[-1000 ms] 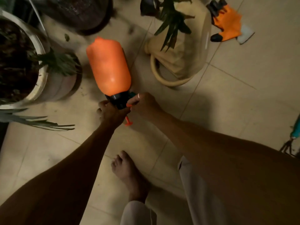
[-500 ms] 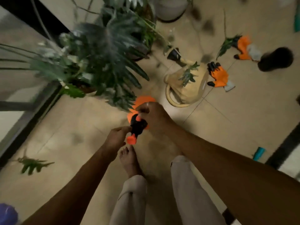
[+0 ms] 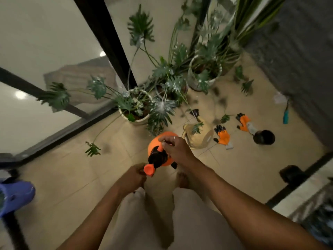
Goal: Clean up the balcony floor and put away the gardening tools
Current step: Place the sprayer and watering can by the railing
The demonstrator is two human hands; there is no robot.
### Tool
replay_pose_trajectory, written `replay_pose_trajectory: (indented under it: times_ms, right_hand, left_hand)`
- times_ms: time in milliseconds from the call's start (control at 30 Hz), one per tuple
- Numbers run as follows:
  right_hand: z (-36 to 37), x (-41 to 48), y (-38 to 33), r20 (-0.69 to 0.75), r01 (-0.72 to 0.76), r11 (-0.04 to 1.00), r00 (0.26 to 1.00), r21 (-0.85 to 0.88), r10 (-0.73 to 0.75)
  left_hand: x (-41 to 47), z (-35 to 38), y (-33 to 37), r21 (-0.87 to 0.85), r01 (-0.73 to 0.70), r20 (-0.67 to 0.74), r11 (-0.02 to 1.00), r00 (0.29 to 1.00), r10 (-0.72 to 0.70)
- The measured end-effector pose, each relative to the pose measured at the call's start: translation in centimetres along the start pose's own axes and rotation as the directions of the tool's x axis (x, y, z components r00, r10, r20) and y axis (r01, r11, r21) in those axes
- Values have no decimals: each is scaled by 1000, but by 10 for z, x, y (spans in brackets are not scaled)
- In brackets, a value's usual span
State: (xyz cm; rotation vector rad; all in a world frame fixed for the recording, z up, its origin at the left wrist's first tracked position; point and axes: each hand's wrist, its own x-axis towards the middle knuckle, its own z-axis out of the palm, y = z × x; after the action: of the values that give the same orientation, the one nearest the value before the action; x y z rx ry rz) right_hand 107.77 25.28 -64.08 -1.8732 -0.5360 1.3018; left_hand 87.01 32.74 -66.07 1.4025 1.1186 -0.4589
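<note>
Spray bottle [image 3: 153, 147]: apparently lifted off the floor between both hands, above the bare feet; orange body pointing away, black pump head [image 3: 158, 156] turned toward the person.
Right hand [image 3: 177, 150]: fingers curled over the top of the pump head, most likely taking the weight as the carrying grip.
Left hand [image 3: 131, 177]: fingers bent round the orange nozzle tip [image 3: 149, 169], seemingly pinching it. Probably steadying it or twisting it closed so nothing drips on the way to storage. Too blurred to be sure of exact contact.
Watering can [image 3: 200, 136]: on the floor just beyond the right hand, with a cut leaf resting on top.
Gloves [image 3: 222, 136]: orange, lying apart from each other, farther out to the right of the grip; the second one [image 3: 244, 121] beside a dark round pot [image 3: 264, 137].
Hand tool [image 3: 285, 115]: teal handle, well off to the right of the grip, close to the wall.
Fallen leaves [image 3: 92, 149]: one to the left of the grip, more beyond it near the potted plants [image 3: 162, 109].
Step in hand: judged as carrying the sprayer off first. Other tools not yet gathered, leaves not yet cleared.
</note>
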Motion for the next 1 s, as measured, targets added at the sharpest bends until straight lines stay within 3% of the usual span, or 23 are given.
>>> replay_pose_trajectory:
  times_ms: [133,233,333,467,700,900,933,1000]
  right_hand:
    - [-8,-47,-66,40,77,997,996,-10,-76]
    - [-8,-74,-113,115,140,990,983,8,-140]
    - [-6,-92,-150,185,144,989,971,43,-149]
    - [11,-109,-185,288,183,983,942,-1,-175]
    - [85,-147,-227,471,322,936,854,-139,-223]
    - [186,-210,-226,723,620,724,645,-303,-249]
    - [203,-222,-224,762,685,655,596,-318,-254]
    - [240,-248,-218,832,843,394,487,-366,-268]
  left_hand:
    - [-72,26,29,-78,-129,-181,989,977,113]
    - [-121,29,56,-162,-245,-427,956,891,156]
    - [-159,19,68,-200,-319,-567,927,809,156]
    - [-203,-5,60,-209,-385,-679,899,718,149]
    - [-278,-29,2,-310,-436,-812,845,584,4]
    - [-349,-32,-79,-353,-471,-886,808,446,-128]
    - [-363,-31,-92,-360,-473,-893,804,424,-150]
    - [-388,-26,-122,-378,-483,-901,790,387,-195]
